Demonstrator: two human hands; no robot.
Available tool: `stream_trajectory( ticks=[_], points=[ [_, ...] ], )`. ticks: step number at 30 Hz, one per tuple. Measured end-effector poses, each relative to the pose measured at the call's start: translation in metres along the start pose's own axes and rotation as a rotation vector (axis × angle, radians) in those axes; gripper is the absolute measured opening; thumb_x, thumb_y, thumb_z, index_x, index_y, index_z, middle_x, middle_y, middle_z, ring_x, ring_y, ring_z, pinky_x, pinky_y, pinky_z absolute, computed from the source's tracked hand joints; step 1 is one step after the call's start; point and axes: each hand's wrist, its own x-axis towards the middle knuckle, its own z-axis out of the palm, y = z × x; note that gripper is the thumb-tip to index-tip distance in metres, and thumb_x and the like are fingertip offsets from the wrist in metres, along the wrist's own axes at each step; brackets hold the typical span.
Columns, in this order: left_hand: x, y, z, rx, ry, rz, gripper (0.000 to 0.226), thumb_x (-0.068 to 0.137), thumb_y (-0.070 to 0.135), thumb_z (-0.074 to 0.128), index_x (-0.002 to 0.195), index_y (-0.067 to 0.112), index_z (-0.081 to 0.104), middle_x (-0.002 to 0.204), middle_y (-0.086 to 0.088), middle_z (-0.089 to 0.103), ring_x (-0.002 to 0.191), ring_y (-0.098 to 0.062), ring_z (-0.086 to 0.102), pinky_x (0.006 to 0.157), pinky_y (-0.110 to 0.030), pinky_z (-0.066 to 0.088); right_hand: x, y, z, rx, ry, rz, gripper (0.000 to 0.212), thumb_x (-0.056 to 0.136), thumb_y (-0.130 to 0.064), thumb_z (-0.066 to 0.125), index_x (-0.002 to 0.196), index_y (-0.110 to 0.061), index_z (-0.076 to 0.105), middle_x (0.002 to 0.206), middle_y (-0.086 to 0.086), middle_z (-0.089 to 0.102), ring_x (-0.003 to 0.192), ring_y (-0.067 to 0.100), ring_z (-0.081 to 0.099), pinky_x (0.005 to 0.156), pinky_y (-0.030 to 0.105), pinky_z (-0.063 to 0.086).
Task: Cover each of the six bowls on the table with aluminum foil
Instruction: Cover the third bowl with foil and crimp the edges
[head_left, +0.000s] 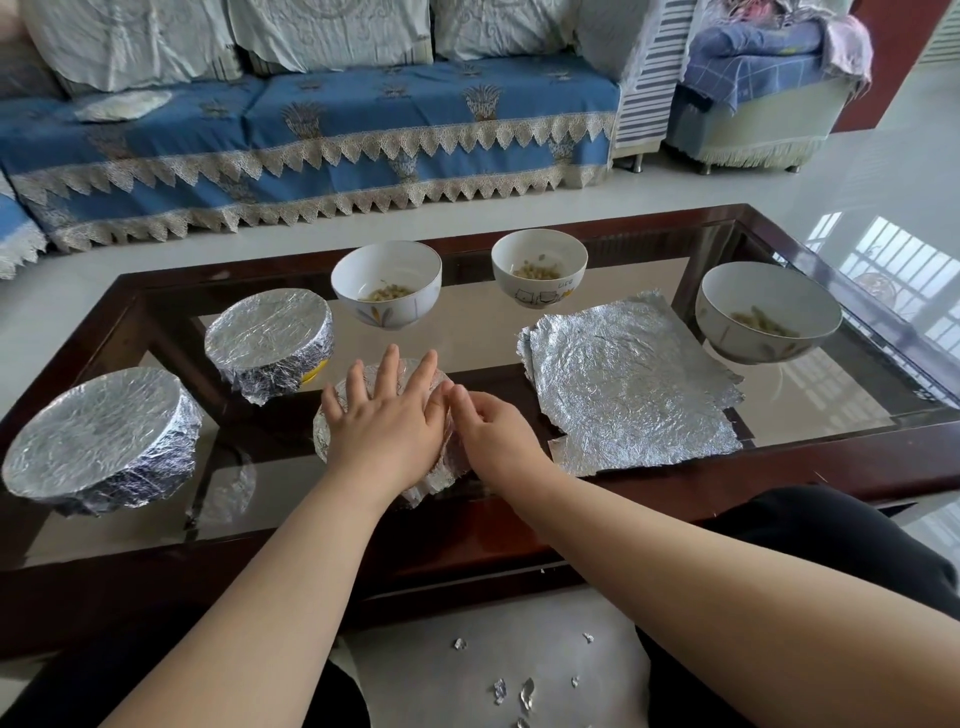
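While the third bowl (332, 415) is being wrapped near the front middle of the tabletop (519, 525), its foil top is pressed flat by the left hand (387, 415), fingers straight and spread. The foil skirt on that bowl's right side is being pinched and crimped by the right hand (491, 426), fingers curled, touching the left hand's edge.

Two covered bowls are seen to the left: one at the front-left corner (98, 441), one behind it (270, 343). Three open bowls with food remain along the far side: centre (387, 283), right of centre (539, 267), far right (769, 312).

The foil stack (628, 384) lies just right of the right hand, long axis running away from the person, so it is judged to be reached more easily by that hand. Open glass is left between the stack and the back bowls for sliding one forward. The stack's front corner sits close to the tabletop's near edge. Foil scraps (511, 691) are noted on the floor.
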Motion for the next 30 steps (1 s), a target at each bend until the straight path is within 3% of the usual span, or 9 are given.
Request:
stream_trajectory(
  ticks=[5,10,12,14,15,20,23,28,30],
  points=[
    [-0.001,0.001,-0.001,-0.012,0.001,-0.011,0.053,0.103,0.051,0.009,0.155,0.048,0.001,0.167,0.005,-0.004,0.152,-0.032,-0.001,0.12,-0.055,0.002,-0.001,-0.003,0.003,-0.049,-0.052,-0.001,0.053,0.103,-0.045,0.032,0.083,-0.004,0.059,0.057,-0.007,0.042,0.052,0.007,0.038,0.054,0.024,0.03],
    [0.0,0.003,-0.003,-0.062,-0.03,-0.041,0.054,0.101,0.057,0.004,0.155,0.049,-0.003,0.167,0.007,-0.005,0.152,-0.031,-0.004,0.12,-0.055,-0.003,0.007,0.002,0.004,-0.016,-0.035,0.056,0.044,0.103,-0.033,0.037,0.062,-0.018,0.039,0.059,-0.004,0.038,0.053,0.009,0.033,0.051,0.023,0.026],
    [-0.001,0.005,-0.007,-0.074,-0.051,-0.051,0.056,0.1,0.061,0.003,0.154,0.049,-0.008,0.167,0.006,-0.004,0.153,-0.031,-0.004,0.119,-0.054,-0.002,0.013,0.003,0.003,0.007,-0.022,0.097,0.025,0.1,-0.037,0.043,0.085,-0.022,0.056,0.083,-0.003,0.056,0.074,0.008,0.052,0.067,0.02,0.039],
    [-0.002,0.003,-0.014,-0.076,-0.08,-0.052,0.06,0.097,0.067,0.002,0.154,0.05,-0.008,0.167,0.006,-0.003,0.152,-0.031,-0.001,0.119,-0.054,0.003,0.016,-0.002,-0.004,0.034,-0.005,0.161,0.046,0.098,-0.041,0.048,0.133,-0.012,0.047,0.125,0.007,0.057,0.116,0.019,0.055,0.094,0.027,0.039],
    [-0.004,0.001,-0.017,-0.065,-0.087,-0.049,0.063,0.094,0.07,0.001,0.154,0.05,-0.007,0.167,0.006,-0.002,0.152,-0.031,0.003,0.117,-0.054,0.008,0.019,-0.003,-0.008,0.051,-0.006,0.175,0.056,0.097,-0.042,0.051,0.141,-0.009,0.038,0.132,0.009,0.054,0.122,0.023,0.052,0.097,0.028,0.037],
    [-0.019,-0.002,-0.023,0.104,-0.063,-0.046,0.081,0.081,0.078,-0.006,0.155,0.046,-0.006,0.167,-0.004,0.009,0.145,-0.037,0.019,0.109,-0.051,0.024,0.035,-0.005,-0.018,-0.018,-0.009,0.153,0.049,0.092,-0.048,0.055,0.119,-0.006,0.054,0.103,0.009,0.066,0.095,0.026,0.064,0.091,0.042,0.051],
    [-0.024,-0.001,-0.017,0.2,-0.032,-0.03,0.088,0.077,0.082,-0.007,0.156,0.043,-0.006,0.166,-0.01,0.009,0.149,-0.038,0.008,0.115,-0.058,0.013,0.033,-0.004,-0.023,-0.04,-0.072,0.135,0.05,0.099,-0.045,0.044,0.108,0.0,0.062,0.077,0.005,0.06,0.071,0.02,0.055,0.072,0.032,0.045],
    [-0.018,-0.005,-0.009,0.124,-0.02,0.102,0.088,0.077,0.079,-0.008,0.157,0.042,-0.005,0.166,-0.004,-0.013,0.151,-0.032,-0.016,0.12,-0.058,-0.007,0.025,0.0,-0.033,0.236,-0.177,0.271,0.043,0.103,-0.043,0.035,0.099,-0.018,0.07,0.111,0.02,0.065,0.101,0.033,0.063,0.082,0.032,0.05],
    [-0.016,-0.006,-0.008,0.065,-0.05,0.119,0.083,0.08,0.076,-0.006,0.156,0.044,-0.006,0.166,-0.001,-0.015,0.152,-0.03,-0.014,0.121,-0.055,-0.005,0.024,0.0,-0.039,0.359,-0.264,0.368,0.05,0.1,-0.052,0.034,0.104,-0.02,0.072,0.106,0.017,0.064,0.095,0.031,0.062,0.084,0.037,0.052]
  ],
)
